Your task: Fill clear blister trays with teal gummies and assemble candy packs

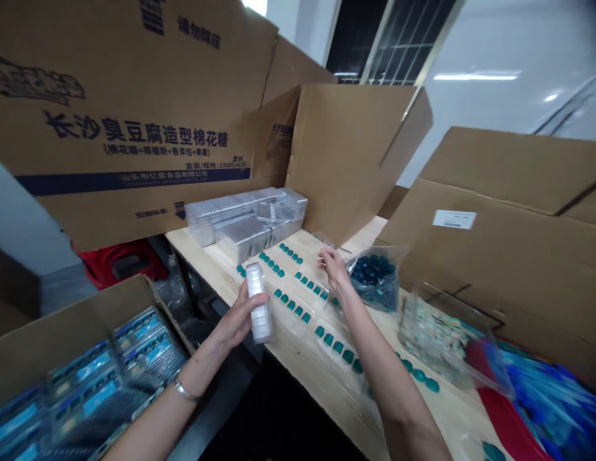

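Observation:
My left hand [242,314] grips a stack of clear plastic trays [259,307], held upright at the table's front edge. My right hand [333,266] is over the table, its fingers curled and pressed together; whatever they hold, if anything, is too small to make out. Beneath and around it, rows of teal pieces [292,305] lie in clear trays on the wooden table [288,349]. To the right of that hand sits an open clear bag [391,298] full of dark teal pieces [372,270].
More stacked clear trays [249,230] stand at the back left, against a large carton [148,77]. On the right are a clear bin [436,339] of small packets, a red tray [499,403] with blue wrappers [557,397], and another carton [509,256]. A box [144,294] of packaged goods stands lower left.

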Demonstrator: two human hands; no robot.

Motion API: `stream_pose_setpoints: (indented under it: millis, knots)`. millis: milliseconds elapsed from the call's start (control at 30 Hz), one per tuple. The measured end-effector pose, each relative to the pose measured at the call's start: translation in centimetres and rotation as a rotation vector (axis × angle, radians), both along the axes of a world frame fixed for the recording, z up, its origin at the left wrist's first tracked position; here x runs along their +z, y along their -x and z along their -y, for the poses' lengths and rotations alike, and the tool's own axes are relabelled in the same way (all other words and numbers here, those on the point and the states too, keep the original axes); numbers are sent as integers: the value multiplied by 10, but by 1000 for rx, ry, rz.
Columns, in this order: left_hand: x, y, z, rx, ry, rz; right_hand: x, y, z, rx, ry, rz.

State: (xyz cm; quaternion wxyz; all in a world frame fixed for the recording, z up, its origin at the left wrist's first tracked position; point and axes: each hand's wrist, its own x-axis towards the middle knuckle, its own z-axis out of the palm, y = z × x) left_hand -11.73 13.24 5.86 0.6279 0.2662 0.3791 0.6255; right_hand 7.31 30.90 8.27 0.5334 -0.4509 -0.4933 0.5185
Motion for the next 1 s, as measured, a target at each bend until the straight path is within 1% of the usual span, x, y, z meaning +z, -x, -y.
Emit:
stream_pose_setpoints:
  millis: [33,100,167,200,233,300,433,600,700,833,1000]
  knots:
    - [0,-1,-2,6,-10,-27,1,6,17,82,-4,18]
    - [-1,-4,-7,15,-19,-89,5,18,55,390,-34,93]
    - [-5,-8,-10,20,-22,-134,12,26,87,560,-49,178]
    - [-7,-10,-12,22,-26,-144,15,29,98,595,-50,206]
    - [-9,-12,-13,27,-33,-148,17,30,106,610,-45,225]
    - [-12,-16,-14,42,-49,-150,18,30,111,612,-32,230]
    - [-16,-19,-15,49,-61,-176,10,26,105,623,-10,202]
    - [-17,-19,-17,9,-37,-168,4,27,102,625,-9,158]
    - [-18,-19,-17,-8,-33,-172,5,29,104,613,-26,160]
    - [-16,-16,-17,-30,-43,-156,5,32,105,556,-32,148]
    - [-12,-10,-19,-55,-63,-115,-7,33,97,522,31,87]
